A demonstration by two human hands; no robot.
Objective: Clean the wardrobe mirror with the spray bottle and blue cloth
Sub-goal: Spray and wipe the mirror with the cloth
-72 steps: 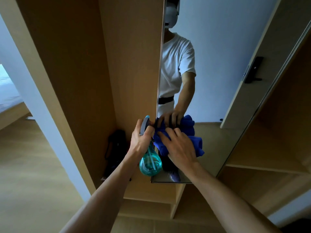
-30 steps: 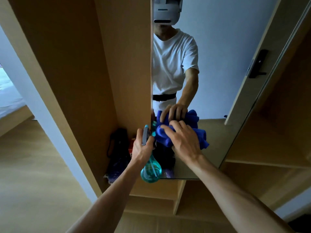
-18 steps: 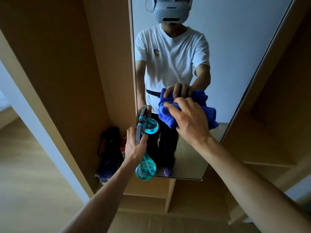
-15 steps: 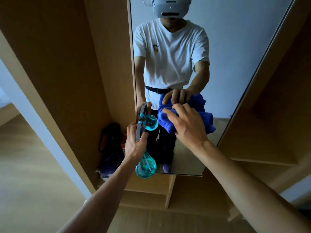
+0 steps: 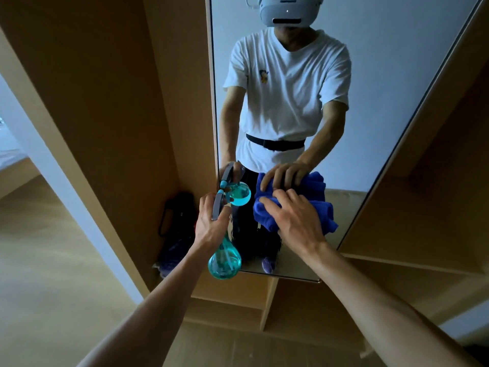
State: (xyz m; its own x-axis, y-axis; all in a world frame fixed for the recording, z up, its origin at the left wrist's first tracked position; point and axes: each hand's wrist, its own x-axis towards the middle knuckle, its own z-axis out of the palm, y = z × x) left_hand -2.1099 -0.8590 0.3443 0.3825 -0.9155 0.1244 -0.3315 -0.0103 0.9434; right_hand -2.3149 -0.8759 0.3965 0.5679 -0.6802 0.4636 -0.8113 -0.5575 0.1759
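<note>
Head view: left hand [image 5: 210, 226] around spray bottle [image 5: 225, 263], right hand [image 5: 296, 221] flat on blue cloth [image 5: 326, 215] against mirror [image 5: 397, 75], wooden wardrobe [image 5: 105, 102] around.

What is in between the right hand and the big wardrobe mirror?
The bunched-up blue cloth is there. The right hand presses it against the glass of the tall wardrobe mirror. The head view shows this.

Light-wood wardrobe panels [image 5: 111, 107], wood floor [image 5: 47, 300], white wall [image 5: 60, 182] left, dim light.
</note>
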